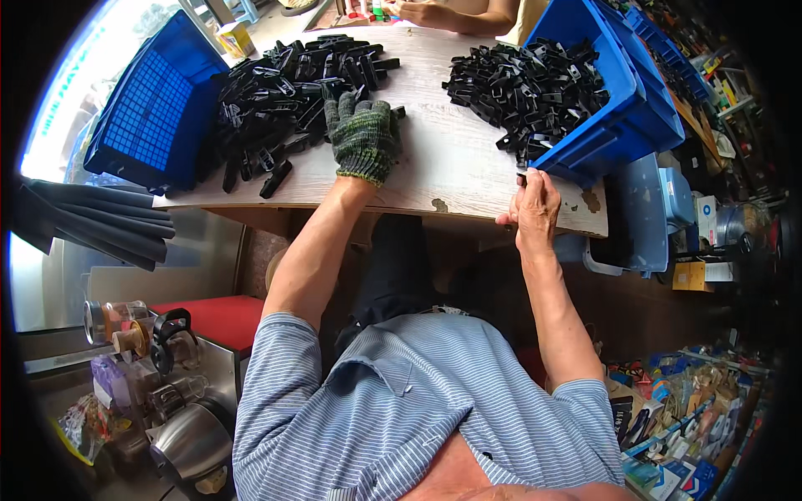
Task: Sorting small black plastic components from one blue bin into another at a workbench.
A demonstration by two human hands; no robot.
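Observation:
My left hand [365, 144] wears a dark grey-green knitted glove. It lies palm down at the right side of a big heap of black elongated plastic parts [280, 96], fingers slightly apart and pointing away from me; what is under them is hidden. My bare right hand [537, 209] is closed at the table's front edge, thumb and fingers pinching a small black part [522, 179]. Just beyond it a second heap of small black parts with shiny bits [535, 92] spills from the mouth of a tipped blue crate [639, 104].
A blue mesh-walled crate [146, 108] lies tipped at the left of the white worn table [426, 163]. Across the table another person's forearm and hand [434, 15] show. A yellow box [236, 39] stands far left. A blue bin [639, 209] is below right; a steel kettle [190, 442] lower left.

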